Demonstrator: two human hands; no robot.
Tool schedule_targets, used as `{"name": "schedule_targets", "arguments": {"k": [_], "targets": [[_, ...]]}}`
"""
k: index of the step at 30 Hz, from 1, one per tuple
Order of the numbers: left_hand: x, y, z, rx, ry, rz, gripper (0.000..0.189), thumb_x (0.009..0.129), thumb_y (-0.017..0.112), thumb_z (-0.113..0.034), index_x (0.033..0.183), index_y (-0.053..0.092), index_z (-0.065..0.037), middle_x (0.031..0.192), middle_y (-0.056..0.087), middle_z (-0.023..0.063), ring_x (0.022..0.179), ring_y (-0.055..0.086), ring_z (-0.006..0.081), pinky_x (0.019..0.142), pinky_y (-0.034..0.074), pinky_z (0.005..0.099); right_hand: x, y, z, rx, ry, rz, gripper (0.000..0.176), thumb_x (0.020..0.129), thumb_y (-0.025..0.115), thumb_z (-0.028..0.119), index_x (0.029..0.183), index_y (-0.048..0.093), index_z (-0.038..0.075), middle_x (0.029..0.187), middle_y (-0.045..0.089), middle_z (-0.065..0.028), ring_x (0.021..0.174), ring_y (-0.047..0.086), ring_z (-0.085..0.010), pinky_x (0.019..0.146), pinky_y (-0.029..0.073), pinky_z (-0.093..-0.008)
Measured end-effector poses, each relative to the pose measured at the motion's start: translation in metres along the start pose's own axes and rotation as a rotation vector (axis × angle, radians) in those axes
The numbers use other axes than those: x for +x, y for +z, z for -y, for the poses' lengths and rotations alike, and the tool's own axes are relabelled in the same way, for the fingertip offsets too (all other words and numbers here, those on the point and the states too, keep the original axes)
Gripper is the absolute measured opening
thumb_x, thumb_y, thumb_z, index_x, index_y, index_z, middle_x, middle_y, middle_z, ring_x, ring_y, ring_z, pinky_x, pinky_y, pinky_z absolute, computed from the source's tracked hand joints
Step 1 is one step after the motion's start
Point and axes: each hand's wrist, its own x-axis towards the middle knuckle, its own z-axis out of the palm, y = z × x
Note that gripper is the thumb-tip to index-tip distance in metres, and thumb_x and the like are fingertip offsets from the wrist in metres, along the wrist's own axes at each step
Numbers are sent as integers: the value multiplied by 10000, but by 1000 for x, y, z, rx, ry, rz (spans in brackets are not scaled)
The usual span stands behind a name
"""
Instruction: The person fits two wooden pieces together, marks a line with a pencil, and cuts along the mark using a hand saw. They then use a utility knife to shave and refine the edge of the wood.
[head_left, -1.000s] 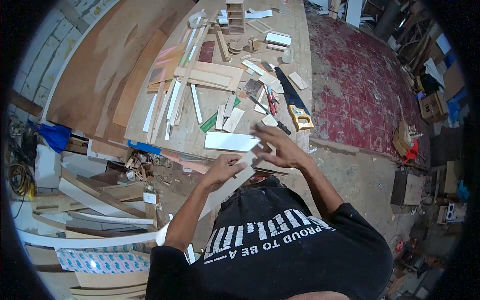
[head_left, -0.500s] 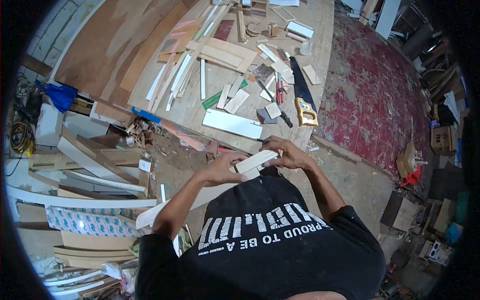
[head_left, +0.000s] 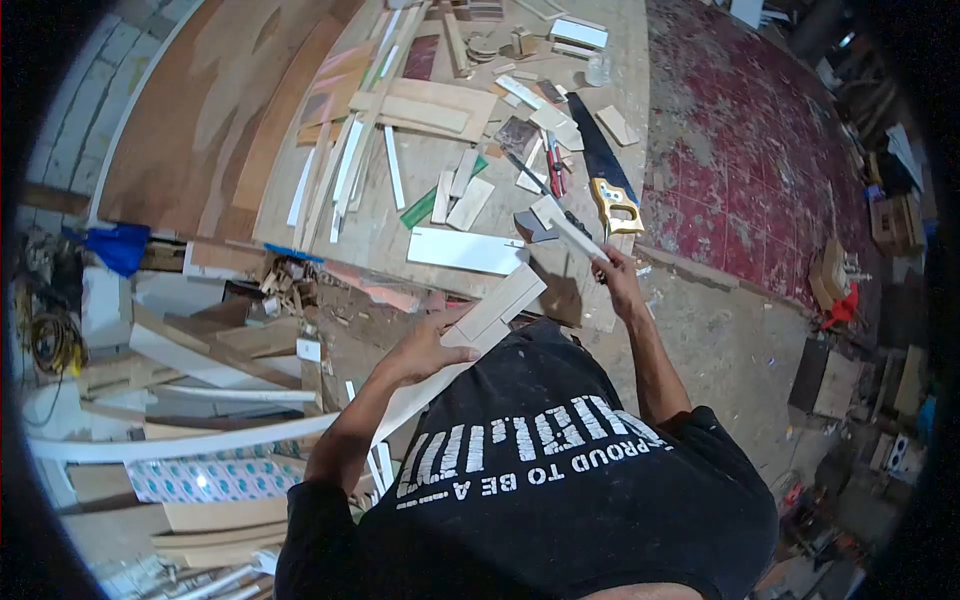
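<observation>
Just short of the desk [head_left: 375,255] edge, the left hand [head_left: 430,347] clasped a long board [head_left: 505,300] while the right hand [head_left: 615,275], apart from it, gripped a short strip [head_left: 572,233] just before the saw [head_left: 608,190].

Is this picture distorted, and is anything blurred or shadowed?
Head view: fisheye, the workbench edge curves; black vignette in the corners; the board in the left hand throws a dark shadow beside it; right hand and strip show no strong blur.
</observation>
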Motion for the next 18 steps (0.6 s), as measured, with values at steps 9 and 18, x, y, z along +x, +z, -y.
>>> {"name": "schedule_targets", "arguments": {"k": [9, 18], "targets": [[53, -131, 82, 429, 72, -248, 730, 815, 775, -217, 1486, 499, -137, 1368, 618, 204, 1242, 618, 349, 1063, 462, 402, 9, 117, -42, 146, 80, -114, 448, 879, 668, 32, 1324, 636, -9, 939, 724, -101, 730, 631, -129, 653, 502, -263], [43, -198, 218, 299, 64, -265, 637, 905, 697, -231, 1498, 482, -146, 1417, 580, 207, 1291, 579, 356, 1082, 437, 409, 95, 254, -43, 348, 123, -175, 449, 928, 680, 105, 1328, 587, -76, 941, 713, -108, 737, 664, -161, 646, 510, -272]]}}
